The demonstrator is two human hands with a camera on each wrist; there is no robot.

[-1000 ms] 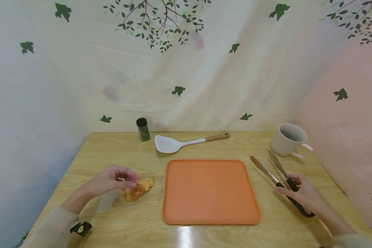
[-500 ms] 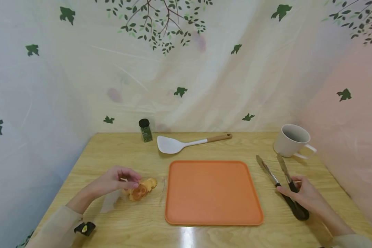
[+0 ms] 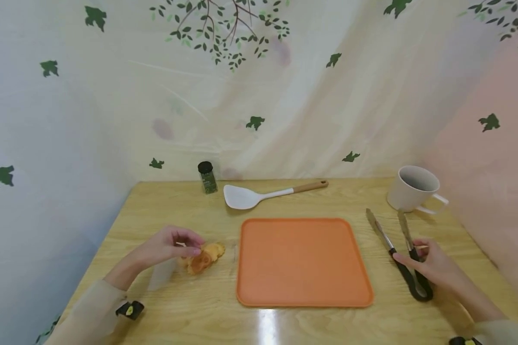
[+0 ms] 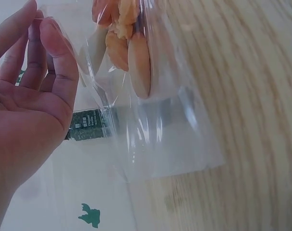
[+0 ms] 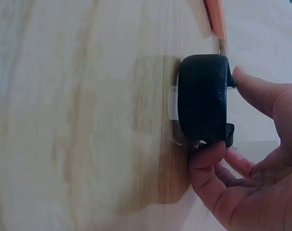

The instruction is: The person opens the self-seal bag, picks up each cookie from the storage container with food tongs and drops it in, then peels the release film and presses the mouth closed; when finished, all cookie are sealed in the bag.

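Note:
In the head view my left hand [image 3: 172,247] pinches the top of a clear plastic bag [image 4: 170,139], thumb against fingertips. Golden-brown pieces that look like cookies or small pastries [image 3: 200,260] show inside it, low over the wooden table left of the tray. My right hand [image 3: 442,263] grips black-handled metal tongs [image 3: 419,287] on the right, with the thumb on one arm and fingers on the other. The tongs' tips are spread apart with nothing between them and point toward the back. In the right wrist view the black rounded handle end [image 5: 203,98] faces the camera.
An orange tray [image 3: 304,263] lies mid-table between the hands. Behind it rests a white spatula [image 3: 243,197] with a wooden handle, beside a black-capped spice jar [image 3: 207,178]. A white mug [image 3: 412,189] stands at the back right, close beyond the tongs' tips. Printed cloth hangs behind.
The tongs have swung round to point straighter back, and their arms have spread a little wider. My left hand keeps its pinch on the bag. The head view has shifted slightly.

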